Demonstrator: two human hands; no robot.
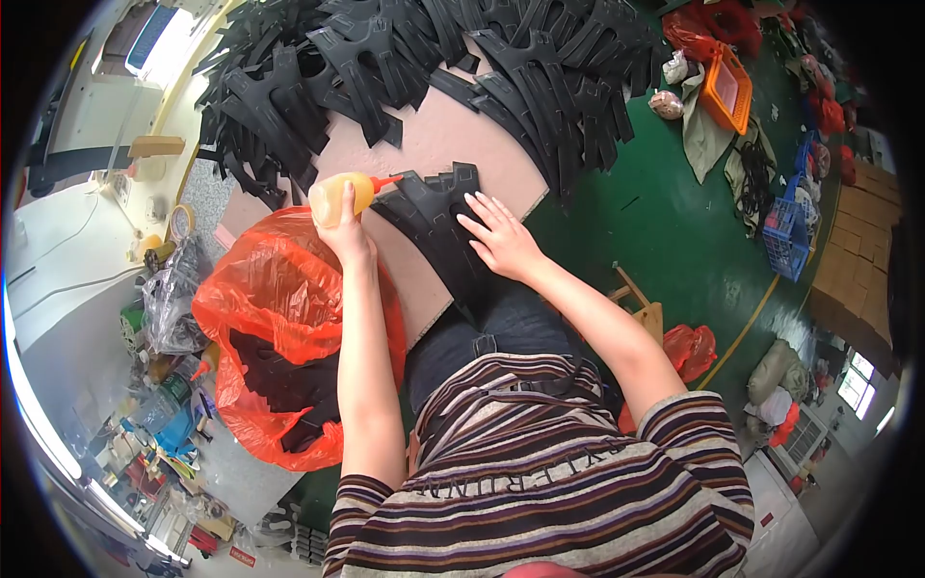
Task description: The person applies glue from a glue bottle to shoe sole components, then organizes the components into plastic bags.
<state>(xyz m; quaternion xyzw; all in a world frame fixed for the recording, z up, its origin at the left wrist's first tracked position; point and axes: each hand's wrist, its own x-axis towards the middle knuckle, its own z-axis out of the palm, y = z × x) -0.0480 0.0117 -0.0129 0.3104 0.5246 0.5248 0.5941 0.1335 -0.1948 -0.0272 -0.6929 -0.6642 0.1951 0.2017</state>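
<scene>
My left hand (344, 236) is wrapped round a squeeze bottle (337, 196) with pale yellow contents. The bottle is tilted over, and its red nozzle points right, its tip at the upper left edge of a black cut piece (438, 212). Fingers stretched out, my right hand (503, 237) rests on the right side of that piece. The piece lies over the near edge of a pinkish board (385, 166), with its lower end towards my lap. Many similar black pieces (361, 53) are heaped and fanned out along the board's far side.
A red plastic bag (279, 260) with dark pieces inside stands left of my left forearm. On the green floor to the right are an orange crate (726, 91) and a blue basket (787, 231). A tape roll (182, 222) and cluttered worktops line the left.
</scene>
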